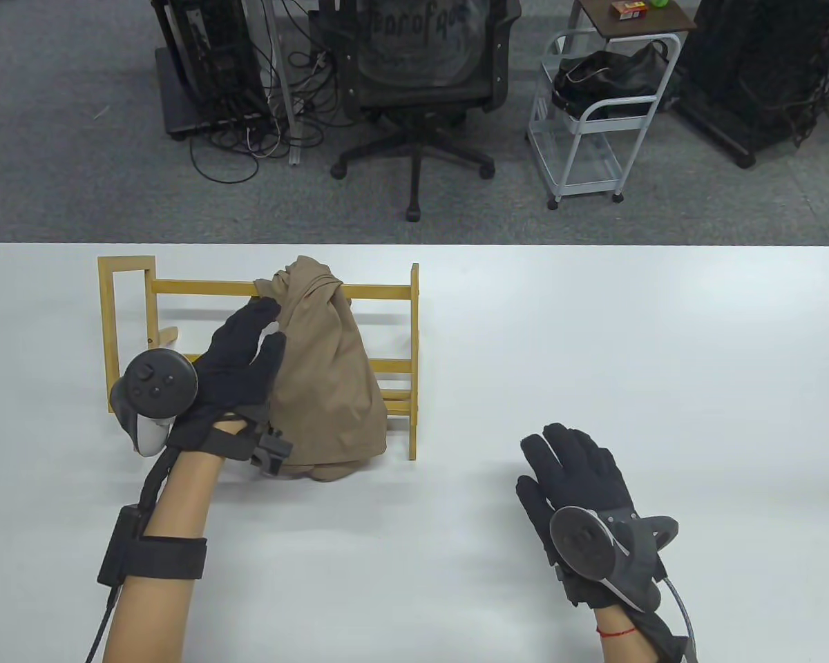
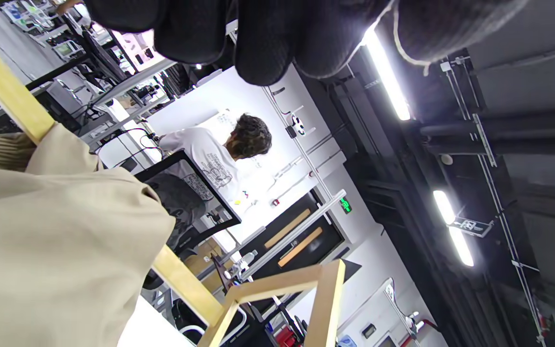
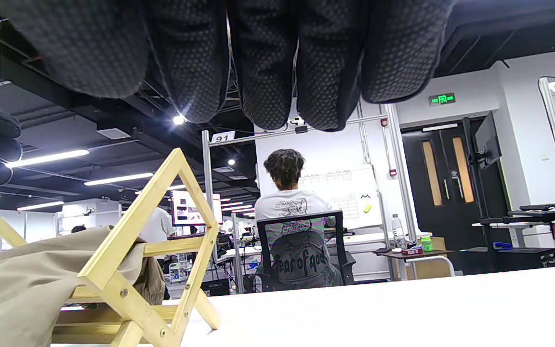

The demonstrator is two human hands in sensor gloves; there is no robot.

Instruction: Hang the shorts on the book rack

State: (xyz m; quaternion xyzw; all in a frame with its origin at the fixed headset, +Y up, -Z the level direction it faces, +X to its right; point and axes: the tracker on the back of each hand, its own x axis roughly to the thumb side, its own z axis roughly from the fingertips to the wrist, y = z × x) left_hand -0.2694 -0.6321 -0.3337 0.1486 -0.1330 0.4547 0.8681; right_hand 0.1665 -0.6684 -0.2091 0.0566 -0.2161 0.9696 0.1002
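The tan shorts [image 1: 328, 373] hang draped over the top bar of the wooden book rack [image 1: 394, 293] at the table's left and reach down to the tabletop. They also show in the left wrist view [image 2: 41, 241] and the right wrist view [image 3: 22, 284]. My left hand [image 1: 252, 345] lies with fingers spread against the left side of the shorts, fingertips near the top bar; it does not grip them. My right hand [image 1: 566, 469] rests flat and empty on the table, right of the rack. The rack's end frame shows in the right wrist view [image 3: 162, 231].
The white table [image 1: 594, 331] stretches to the right of the rack. Beyond its far edge stand an office chair [image 1: 421, 76], a white cart [image 1: 594, 110] with a black bag, and cabled equipment.
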